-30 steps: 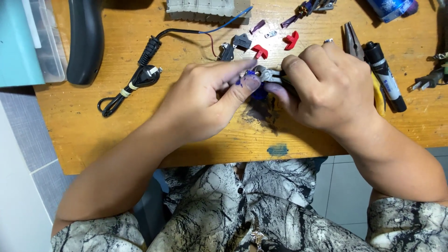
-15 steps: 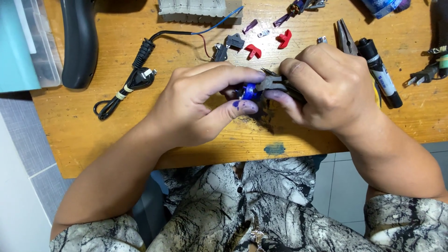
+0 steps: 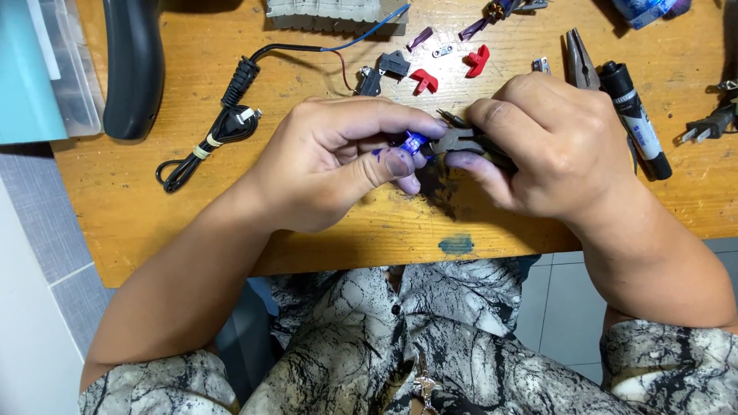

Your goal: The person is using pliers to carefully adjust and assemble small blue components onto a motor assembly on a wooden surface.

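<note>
My left hand (image 3: pixel 338 157) pinches a small blue plastic part (image 3: pixel 413 143) between thumb and fingers, just above the wooden table (image 3: pixel 154 215). My right hand (image 3: pixel 546 142) is closed around a dark grey tool (image 3: pixel 460 140), likely small pliers, whose tip meets the blue part. Both hands touch at the table's middle. The tool's handles are hidden inside my right fist.
A bundled black power cord (image 3: pixel 207 138) lies left. Two red plastic pieces (image 3: pixel 424 79) and black switches (image 3: pixel 393 64) sit behind the hands. Grey pliers (image 3: pixel 580 61) and a black marker (image 3: pixel 634 115) lie right, with a black plug (image 3: pixel 711 123). A black handle-shaped object (image 3: pixel 134 65) rests far left.
Both hands have shifted slightly toward the near edge with the blue part and tool still held together. The view has tilted a little.
</note>
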